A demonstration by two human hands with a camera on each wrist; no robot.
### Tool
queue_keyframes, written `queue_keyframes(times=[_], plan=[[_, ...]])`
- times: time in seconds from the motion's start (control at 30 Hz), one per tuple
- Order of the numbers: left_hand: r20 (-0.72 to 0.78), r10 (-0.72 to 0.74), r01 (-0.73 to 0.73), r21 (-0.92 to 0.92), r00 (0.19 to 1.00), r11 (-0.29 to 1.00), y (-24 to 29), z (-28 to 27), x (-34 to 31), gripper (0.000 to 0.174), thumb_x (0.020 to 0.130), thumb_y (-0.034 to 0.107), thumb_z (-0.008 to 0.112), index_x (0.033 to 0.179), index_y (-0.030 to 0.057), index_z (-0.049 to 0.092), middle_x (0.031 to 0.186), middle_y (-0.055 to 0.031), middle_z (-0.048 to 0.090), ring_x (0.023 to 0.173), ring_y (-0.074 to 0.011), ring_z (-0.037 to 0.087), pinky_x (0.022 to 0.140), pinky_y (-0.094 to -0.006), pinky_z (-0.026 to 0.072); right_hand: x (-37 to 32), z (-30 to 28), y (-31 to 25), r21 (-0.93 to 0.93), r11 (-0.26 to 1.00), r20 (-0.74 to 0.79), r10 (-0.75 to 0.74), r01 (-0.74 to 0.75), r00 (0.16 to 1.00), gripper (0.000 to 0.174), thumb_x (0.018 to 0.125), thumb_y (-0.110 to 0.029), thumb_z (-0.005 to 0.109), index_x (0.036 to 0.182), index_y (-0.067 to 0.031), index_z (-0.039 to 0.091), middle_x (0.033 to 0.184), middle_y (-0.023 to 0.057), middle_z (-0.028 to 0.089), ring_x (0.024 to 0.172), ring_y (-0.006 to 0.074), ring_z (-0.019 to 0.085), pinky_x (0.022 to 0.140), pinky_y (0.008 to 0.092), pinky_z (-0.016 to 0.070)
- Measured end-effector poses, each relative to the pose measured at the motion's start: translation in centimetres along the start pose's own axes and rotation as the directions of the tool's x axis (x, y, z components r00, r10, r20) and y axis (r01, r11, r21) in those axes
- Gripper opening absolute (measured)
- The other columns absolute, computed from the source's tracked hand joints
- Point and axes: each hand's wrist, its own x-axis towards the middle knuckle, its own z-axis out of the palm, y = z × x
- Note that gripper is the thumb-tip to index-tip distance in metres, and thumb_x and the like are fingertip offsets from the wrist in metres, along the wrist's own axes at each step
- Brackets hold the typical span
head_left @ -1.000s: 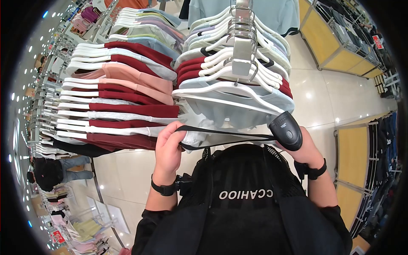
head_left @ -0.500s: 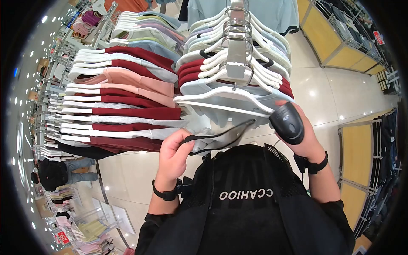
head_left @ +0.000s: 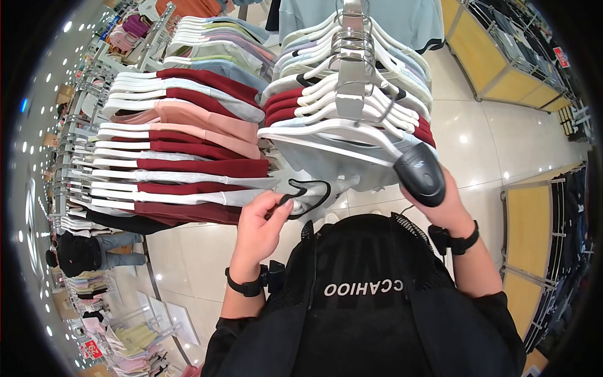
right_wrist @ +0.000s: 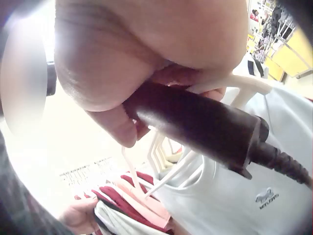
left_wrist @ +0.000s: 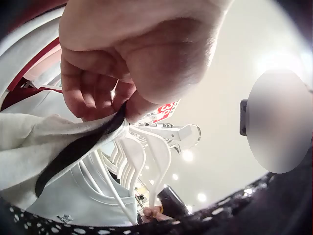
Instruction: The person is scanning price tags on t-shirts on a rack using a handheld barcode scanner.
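A light grey garment with black trim [head_left: 323,190] hangs from my left hand [head_left: 259,227], pinched between thumb and fingers; its pale cloth [left_wrist: 29,134] droops in the left wrist view. My right hand [head_left: 449,204] grips a black handheld barcode scanner [head_left: 421,174], with its ribbed cord [right_wrist: 281,161] leaving the handle end. Fingers of that same hand also hold one end of a bare white hanger [head_left: 298,132]. The hanger's blurred hook leans right beside the metal rail [head_left: 350,88]. Just behind it hangs a light blue shirt [right_wrist: 230,188] with a small chest logo.
More white hangers with dark red, grey and pale tops fill the rail ahead. A second row of dark red and peach tops [head_left: 207,122] stands close on the left. Yellow display units [head_left: 527,232] line the right side, across the tiled floor [head_left: 461,147]. Another person [head_left: 78,254] is at far left.
The black trim, stretched across to the right hand a second ago, has come free of the hanger end and now dangles from my left hand. The hanger's hook has swung right.
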Motion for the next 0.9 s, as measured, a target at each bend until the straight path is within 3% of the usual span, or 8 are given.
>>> queue_keyframes(times=[0.07, 0.23, 0.3, 0.37, 0.43, 0.67, 0.77, 0.9], plan=[[-0.025, -0.081, 0.079, -0.07, 0.996, 0.994, -0.4, 0.1, 0.1, 0.014, 0.096, 0.012, 0.064, 0.095, -0.0012, 0.068, 0.072, 0.0025, 0.054, 0.065, -0.0061, 0.044, 0.059, -0.0234, 0.0358, -1.3, -1.8, 0.6, -0.058, 0.998, -0.082, -0.011, 0.006, 0.997, 0.069, 0.075, -0.006, 0.084, 0.134, 0.005, 0.05, 0.123, 0.0147, 0.063, 0.112, 0.0186, 0.061, 0.098, 0.0334, 0.0474], [-0.056, -0.191, 0.176, -0.199, 0.98, 0.964, -0.6, 0.2, 0.7, 0.018, 0.1, 0.016, 0.059, 0.096, 0.0007, 0.066, 0.07, 0.0072, 0.052, 0.062, -0.0013, 0.041, 0.055, -0.0206, 0.0343, -3.3, -9.9, 0.2, -0.107, 0.936, -0.01, 0.336, -0.335, 0.942, 0.076, 0.07, -0.008, 0.089, 0.133, 0.0042, 0.047, 0.118, 0.012, 0.062, 0.105, 0.017, 0.062, 0.092, 0.0321, 0.0495], [-0.08, -0.195, 0.177, -0.197, 0.977, 0.964, -0.8, 0.4, 0.9, 0.018, 0.1, 0.017, 0.059, 0.098, 0.0007, 0.067, 0.07, 0.0076, 0.052, 0.062, -0.0009, 0.042, 0.055, -0.02, 0.0347, -4.4, -11.9, -0.2, -0.218, 0.961, -0.07, 0.157, -0.169, 0.985, 0.078, 0.068, -0.002, 0.088, 0.134, 0.0039, 0.046, 0.116, 0.011, 0.062, 0.104, 0.0169, 0.062, 0.089, 0.0314, 0.0503], [-0.11, -0.181, 0.163, -0.161, 0.977, 0.973, -0.8, 0.5, 1.1, 0.017, 0.098, 0.014, 0.061, 0.099, -0.0011, 0.067, 0.071, 0.0059, 0.053, 0.063, -0.002, 0.044, 0.056, -0.021, 0.0358, -4.2, -12.9, -2.3, -0.251, 0.959, -0.024, 0.128, -0.13, 0.991, 0.061, 0.07, 0.005, 0.079, 0.125, 0.0018, 0.054, 0.105, 0.0069, 0.065, 0.092, 0.0143, 0.063, 0.086, 0.0297, 0.0507], [-0.112, -0.136, 0.127, -0.082, 0.984, 0.988, -0.7, 0.7, 1.3, 0.016, 0.096, 0.013, 0.063, 0.099, -0.0018, 0.069, 0.071, 0.0043, 0.053, 0.063, -0.0035, 0.044, 0.056, -0.0224, 0.0356, -4.6, -13.4, -2.1, -0.254, 0.961, -0.003, 0.112, -0.109, 0.994, 0.061, 0.069, 0.006, 0.077, 0.125, 0.002, 0.053, 0.102, 0.0059, 0.065, 0.09, 0.0137, 0.062, 0.084, 0.029, 0.0503], [-0.016, 0.085, -0.08, 0.198, 0.996, 0.977, 1.1, 1.5, 1.7, 0.012, 0.089, 0.008, 0.068, 0.096, -0.0012, 0.073, 0.067, -0.0019, 0.052, 0.06, -0.0113, 0.045, 0.054, -0.0279, 0.0335, -3.1, -9.5, -1.7, -0.302, 0.926, 0.222, -0.163, 0.227, 0.961, 0.079, 0.07, -0.005, 0.083, 0.138, 0.0047, 0.044, 0.127, 0.0161, 0.058, 0.116, 0.025, 0.059, 0.101, 0.0366, 0.0446], [0.052, 0.207, -0.214, 0.219, 0.977, 0.952, 1.6, 1.9, 1.9, 0.011, 0.088, 0.007, 0.069, 0.095, -0.0012, 0.073, 0.067, -0.0025, 0.054, 0.061, -0.0127, 0.046, 0.056, -0.0279, 0.0345, -1.6, -5.8, -2.8, -0.227, 0.958, 0.244, -0.12, 0.177, 0.962, 0.063, 0.065, -0.017, 0.079, 0.122, -0.0013, 0.057, 0.113, 0.0163, 0.061, 0.104, 0.036, 0.058, 0.095, 0.0407, 0.0432], [0.14, 0.312, -0.328, 0.11, 0.94, 0.938, 3.7, 1.8, 1.8, 0.012, 0.088, 0.004, 0.067, 0.089, -0.007, 0.069, 0.078, -0.003, 0.053, 0.07, -0.012, 0.046, 0.061, -0.0279, 0.0344, -0.9, -2.2, -1.9, -0.258, 0.936, 0.3, -0.157, 0.239, 0.941, 0.048, 0.066, -0.015, 0.075, 0.109, -0.0029, 0.061, 0.102, 0.0138, 0.062, 0.093, 0.0364, 0.057, 0.084, 0.041, 0.0436]])
